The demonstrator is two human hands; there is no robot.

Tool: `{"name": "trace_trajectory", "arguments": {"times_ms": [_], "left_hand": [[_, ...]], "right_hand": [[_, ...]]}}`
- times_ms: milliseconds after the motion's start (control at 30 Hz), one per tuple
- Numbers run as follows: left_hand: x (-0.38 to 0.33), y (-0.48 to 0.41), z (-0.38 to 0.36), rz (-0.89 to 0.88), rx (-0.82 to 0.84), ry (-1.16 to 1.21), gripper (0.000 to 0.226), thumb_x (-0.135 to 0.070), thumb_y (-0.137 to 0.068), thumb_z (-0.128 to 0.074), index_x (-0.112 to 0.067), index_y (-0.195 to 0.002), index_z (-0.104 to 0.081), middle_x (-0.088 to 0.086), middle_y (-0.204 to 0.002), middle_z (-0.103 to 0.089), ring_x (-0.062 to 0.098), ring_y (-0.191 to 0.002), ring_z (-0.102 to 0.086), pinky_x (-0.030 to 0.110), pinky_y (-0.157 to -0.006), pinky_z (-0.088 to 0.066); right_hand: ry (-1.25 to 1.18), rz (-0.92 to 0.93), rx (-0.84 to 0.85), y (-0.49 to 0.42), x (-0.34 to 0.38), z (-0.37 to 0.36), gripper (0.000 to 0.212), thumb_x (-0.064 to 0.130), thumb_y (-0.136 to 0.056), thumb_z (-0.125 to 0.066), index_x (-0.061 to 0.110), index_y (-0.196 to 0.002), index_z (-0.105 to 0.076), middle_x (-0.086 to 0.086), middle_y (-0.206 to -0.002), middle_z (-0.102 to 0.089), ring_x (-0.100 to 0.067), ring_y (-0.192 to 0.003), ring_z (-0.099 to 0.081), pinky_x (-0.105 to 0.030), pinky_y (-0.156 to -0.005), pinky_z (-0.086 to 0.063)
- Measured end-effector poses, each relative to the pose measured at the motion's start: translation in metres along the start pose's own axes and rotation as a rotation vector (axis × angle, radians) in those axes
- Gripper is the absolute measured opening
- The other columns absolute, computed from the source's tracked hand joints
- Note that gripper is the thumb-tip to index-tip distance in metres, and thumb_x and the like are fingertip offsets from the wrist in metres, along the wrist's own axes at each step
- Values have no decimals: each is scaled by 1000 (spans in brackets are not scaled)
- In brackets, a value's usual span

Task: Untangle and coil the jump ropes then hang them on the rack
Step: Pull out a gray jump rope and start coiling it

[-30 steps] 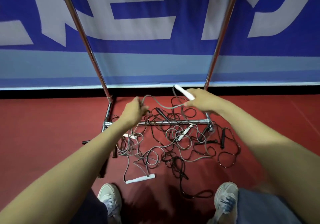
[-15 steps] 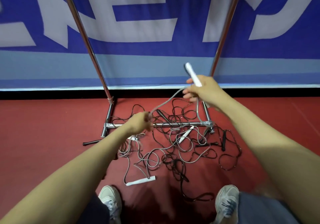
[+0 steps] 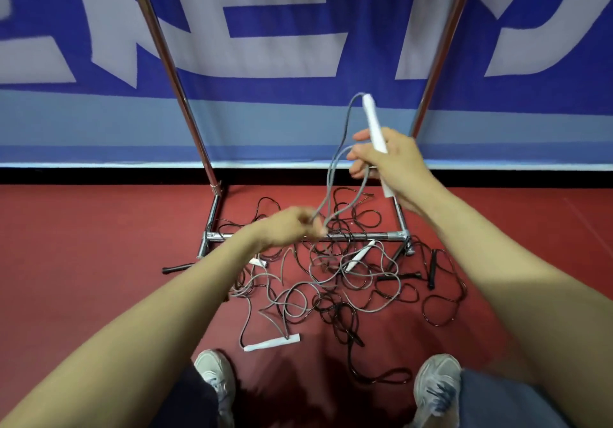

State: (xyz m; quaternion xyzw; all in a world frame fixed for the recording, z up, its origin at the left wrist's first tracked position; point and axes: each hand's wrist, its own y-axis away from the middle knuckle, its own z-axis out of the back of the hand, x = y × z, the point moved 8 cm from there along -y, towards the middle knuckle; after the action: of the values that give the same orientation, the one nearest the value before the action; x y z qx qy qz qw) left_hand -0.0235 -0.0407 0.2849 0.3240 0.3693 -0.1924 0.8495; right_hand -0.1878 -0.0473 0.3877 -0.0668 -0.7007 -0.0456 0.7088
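The right hand [image 3: 393, 165], gripping the white handle [image 3: 373, 122], now sits higher than a second ago, while the left hand [image 3: 285, 228] pinches the grey rope [image 3: 329, 182] — a first coil seems under way.

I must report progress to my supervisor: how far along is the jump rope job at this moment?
Done: nothing visible; no rope hangs on the rack poles, whose top is out of view. In hand: the right hand grips a white handle and a loop of grey rope; the left hand pinches it lower. Left: the tangled pile of grey and black ropes on the floor.
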Motion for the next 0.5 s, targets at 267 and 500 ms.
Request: {"name": "trace_trajectory", "arguments": {"times_ms": [267, 500], "left_hand": [[8, 1, 49, 35, -402, -159, 14, -23, -99, -52, -10, -98, -58, -2, -71, -60, 15, -65, -56, 30, -71, -49], [-47, 4, 38, -244, -431, 349, 12, -16, -96, -57, -19, -91, -47, -4, -63, -51, 7, -49, -45, 23, -51, -37]], "right_hand": [[1122, -96, 311, 11, -44, 3, 30, 23, -93, -61, 13, -121, -57, -8, -103, -62, -22, -79, -53, -31, -64, -38], [520, -76, 351, 13, -43, -37, 11, 2, -92, -57, 10, -100, -57, 1, -73, -65, -3, -60, -64, -17, -64, -50]]}}
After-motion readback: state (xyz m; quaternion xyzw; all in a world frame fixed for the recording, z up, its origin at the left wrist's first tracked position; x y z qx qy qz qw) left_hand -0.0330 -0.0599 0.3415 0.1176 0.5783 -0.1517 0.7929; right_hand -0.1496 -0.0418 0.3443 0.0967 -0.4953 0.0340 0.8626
